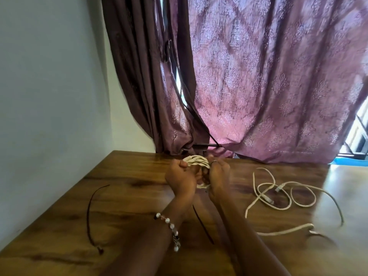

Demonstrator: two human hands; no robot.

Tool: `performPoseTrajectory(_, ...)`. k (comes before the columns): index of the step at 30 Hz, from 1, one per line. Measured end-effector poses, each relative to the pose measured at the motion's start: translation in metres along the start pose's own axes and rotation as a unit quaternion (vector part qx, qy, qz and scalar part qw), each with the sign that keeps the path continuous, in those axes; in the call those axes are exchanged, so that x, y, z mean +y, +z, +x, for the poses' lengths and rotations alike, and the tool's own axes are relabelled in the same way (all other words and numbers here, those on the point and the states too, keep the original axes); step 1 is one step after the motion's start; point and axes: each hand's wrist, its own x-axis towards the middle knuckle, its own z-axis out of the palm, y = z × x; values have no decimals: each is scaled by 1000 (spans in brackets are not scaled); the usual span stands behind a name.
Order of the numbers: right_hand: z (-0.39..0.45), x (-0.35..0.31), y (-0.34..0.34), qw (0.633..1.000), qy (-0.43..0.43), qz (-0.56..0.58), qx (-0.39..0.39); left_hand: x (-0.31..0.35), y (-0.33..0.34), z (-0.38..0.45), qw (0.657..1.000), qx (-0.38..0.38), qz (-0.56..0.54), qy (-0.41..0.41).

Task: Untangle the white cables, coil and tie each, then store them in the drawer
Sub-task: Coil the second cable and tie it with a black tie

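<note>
Left hand (180,179) and right hand (218,176) grip coiled white cable (198,161), 12 o'clock on bench (129,196). Risk: slack grip, loops spring apart before tie; loose cable (282,196) at 3 o'clock untouched.

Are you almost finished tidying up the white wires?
About halfway. One cable is already wound into a coil, held between the left hand and right hand, but no tie shows on it yet. A dark tie lies on the table. The second cable lies loose on the right, uncoiled. No drawer is in view.
</note>
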Motion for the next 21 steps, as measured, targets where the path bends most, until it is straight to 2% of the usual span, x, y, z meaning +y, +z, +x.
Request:
performPoseTrajectory(3,10,18,0,998,-37,-48,-8,-5,0,-2,998,16,-41,-32)
performPoseTrajectory(6,15,22,-1,992,-75,-98,-34,-1,1,-5,991,0,-109,-82)
performPoseTrajectory(11,9,9,-6,996,-7,35,-84,5,1,-10,989,-41,-127,-69)
performPoseTrajectory(15,4,8,-7,989,39,107,-97,-3,-2,-7,991,-64,-92,-76)
performPoseTrajectory(18,5,10,-12,985,68,148,-62,-1,-4,-1,983,-137,-63,-102)
performPoseTrajectory(21,5,5,-19,982,59,175,-36,14,-14,1,954,-243,-69,-164)
